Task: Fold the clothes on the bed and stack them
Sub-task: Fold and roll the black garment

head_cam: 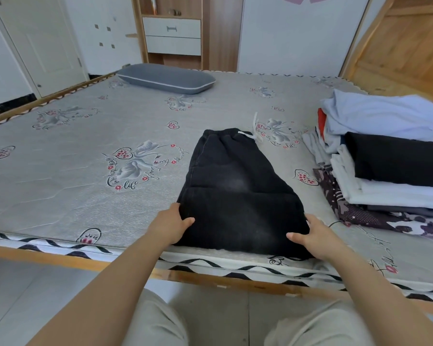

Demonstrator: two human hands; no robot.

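Now both hands hold the near end of the black trousers (238, 196): left hand (171, 224) and right hand (313, 237) each pinch a corner. Waistband points away up the bed (85, 158); the stack (390, 171) lies rightward, nearer the right hand.

One black trousers (238, 193), one pillow (166, 78), two hands (left (171, 224), right (313, 236)), one clothes stack (385, 166)
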